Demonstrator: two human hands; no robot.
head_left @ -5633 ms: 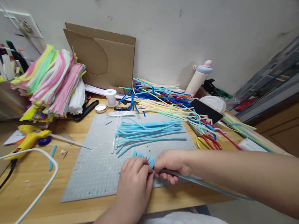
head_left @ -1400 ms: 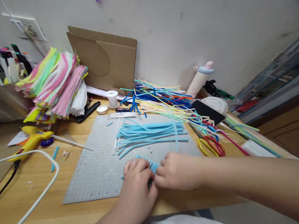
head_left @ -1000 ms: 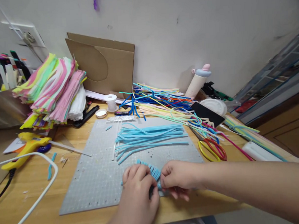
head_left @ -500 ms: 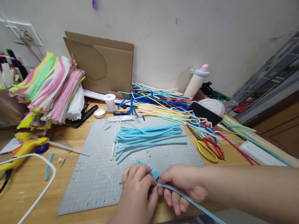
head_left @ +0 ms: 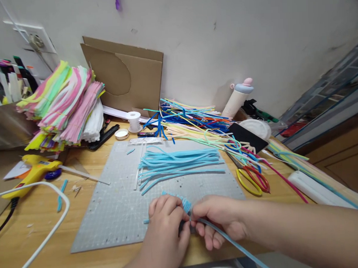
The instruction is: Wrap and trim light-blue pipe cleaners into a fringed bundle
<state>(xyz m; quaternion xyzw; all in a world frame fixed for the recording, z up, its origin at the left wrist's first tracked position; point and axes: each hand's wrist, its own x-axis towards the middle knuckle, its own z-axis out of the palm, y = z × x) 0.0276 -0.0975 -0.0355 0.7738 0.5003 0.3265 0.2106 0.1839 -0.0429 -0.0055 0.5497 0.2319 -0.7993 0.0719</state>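
My left hand point(head_left: 169, 223) is closed on a small woven piece of light blue pipe cleaners point(head_left: 185, 204), low over the front of the grey cutting mat point(head_left: 117, 215). Most of that piece lies hidden under the fingers. Beside it, my right hand point(head_left: 215, 221) pinches one long blue pipe cleaner point(head_left: 235, 244) near the edge of the piece; its free length runs down to the lower right. Thumbs and fingertips of both hands nearly meet. Farther back on the mat lies a loose bundle of light blue pipe cleaners point(head_left: 180, 161).
Scissors point(head_left: 252, 180) with yellow and red handles lie right of the mat. A yellow glue gun point(head_left: 35, 174) and white cable point(head_left: 57, 230) are at left. Behind are mixed pipe cleaners point(head_left: 193, 125), a white spool point(head_left: 133, 122), a bottle point(head_left: 238, 98) and a cardboard sheet point(head_left: 144, 80).
The view has shifted slightly. My right hand's fingers have curled in a little at the joint between the strand and the woven piece; both hands keep their holds.
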